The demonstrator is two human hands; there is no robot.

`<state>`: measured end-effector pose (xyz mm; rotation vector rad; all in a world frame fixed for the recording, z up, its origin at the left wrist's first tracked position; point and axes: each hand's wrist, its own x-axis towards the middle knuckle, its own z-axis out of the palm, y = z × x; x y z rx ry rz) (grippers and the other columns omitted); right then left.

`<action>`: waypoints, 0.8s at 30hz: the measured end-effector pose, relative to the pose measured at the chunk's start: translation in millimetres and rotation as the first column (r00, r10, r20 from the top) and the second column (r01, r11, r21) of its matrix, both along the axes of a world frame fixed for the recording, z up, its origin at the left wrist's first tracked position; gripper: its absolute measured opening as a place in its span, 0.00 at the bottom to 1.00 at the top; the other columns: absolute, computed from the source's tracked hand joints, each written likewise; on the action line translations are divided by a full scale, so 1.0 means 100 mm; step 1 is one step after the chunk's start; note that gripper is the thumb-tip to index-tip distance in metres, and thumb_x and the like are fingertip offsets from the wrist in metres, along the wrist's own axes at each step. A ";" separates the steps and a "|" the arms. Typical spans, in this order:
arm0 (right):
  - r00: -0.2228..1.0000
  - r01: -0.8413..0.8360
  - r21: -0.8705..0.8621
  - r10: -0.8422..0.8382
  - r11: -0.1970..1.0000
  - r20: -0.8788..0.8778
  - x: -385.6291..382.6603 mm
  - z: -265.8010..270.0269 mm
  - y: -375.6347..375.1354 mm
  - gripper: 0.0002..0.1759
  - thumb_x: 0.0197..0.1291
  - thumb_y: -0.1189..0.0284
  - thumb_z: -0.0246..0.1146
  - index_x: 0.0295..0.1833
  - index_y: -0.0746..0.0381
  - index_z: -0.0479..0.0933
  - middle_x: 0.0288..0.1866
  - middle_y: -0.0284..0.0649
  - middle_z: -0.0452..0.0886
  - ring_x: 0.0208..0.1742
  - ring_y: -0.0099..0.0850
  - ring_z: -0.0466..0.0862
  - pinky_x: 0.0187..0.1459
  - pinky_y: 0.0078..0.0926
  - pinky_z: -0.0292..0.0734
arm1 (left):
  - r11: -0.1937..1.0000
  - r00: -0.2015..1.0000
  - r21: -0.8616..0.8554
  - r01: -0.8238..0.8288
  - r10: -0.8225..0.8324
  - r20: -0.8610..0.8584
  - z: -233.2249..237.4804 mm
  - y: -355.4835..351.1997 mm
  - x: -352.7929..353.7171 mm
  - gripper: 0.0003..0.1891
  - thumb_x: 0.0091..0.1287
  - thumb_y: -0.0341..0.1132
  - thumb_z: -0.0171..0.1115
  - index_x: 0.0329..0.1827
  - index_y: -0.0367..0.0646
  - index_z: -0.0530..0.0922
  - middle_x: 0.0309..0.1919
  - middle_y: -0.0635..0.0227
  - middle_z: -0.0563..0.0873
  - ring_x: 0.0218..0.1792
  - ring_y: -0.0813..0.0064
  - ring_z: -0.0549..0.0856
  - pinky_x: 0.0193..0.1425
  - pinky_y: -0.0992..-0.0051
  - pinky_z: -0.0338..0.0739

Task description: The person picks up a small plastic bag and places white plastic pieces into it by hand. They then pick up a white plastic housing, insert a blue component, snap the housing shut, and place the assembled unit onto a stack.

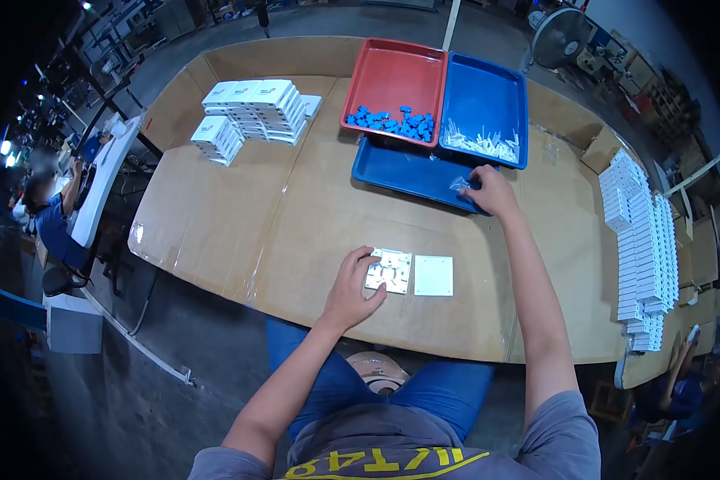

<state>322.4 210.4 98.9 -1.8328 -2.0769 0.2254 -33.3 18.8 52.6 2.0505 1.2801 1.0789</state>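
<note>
My left hand [353, 294] grips the left part of a white square plastic housing [391, 274] lying on the table, fingers at its far edge and thumb near its front edge. Molded details show inside the housing. Just to its right lies a flat white square plate [434, 276], untouched by either hand. My right hand [492, 192] reaches into the near blue tray [400, 174], its fingers curled at a small heap of clear plastic pieces [459, 184]. What the fingertips pinch is too small to make out.
A red tray [394, 76] holds small blue parts [392, 122]; a blue tray [488, 92] holds thin white sticks [482, 142]. White boxes [252, 108] are stacked at back left, more white units [644, 248] at right. A co-worker [56, 216] sits far left.
</note>
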 end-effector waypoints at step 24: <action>0.349 -0.151 -0.297 -0.230 0.943 -0.909 -1.01 0.43 -2.29 0.06 0.73 0.76 0.69 0.45 0.69 0.86 0.35 0.36 0.88 0.33 0.19 0.84 0.38 0.18 0.79 | 0.773 0.575 -0.556 0.305 0.316 0.755 0.82 -0.15 0.88 0.20 0.85 0.42 0.57 0.58 0.31 0.87 0.50 0.60 0.93 0.52 0.75 0.88 0.64 0.70 0.81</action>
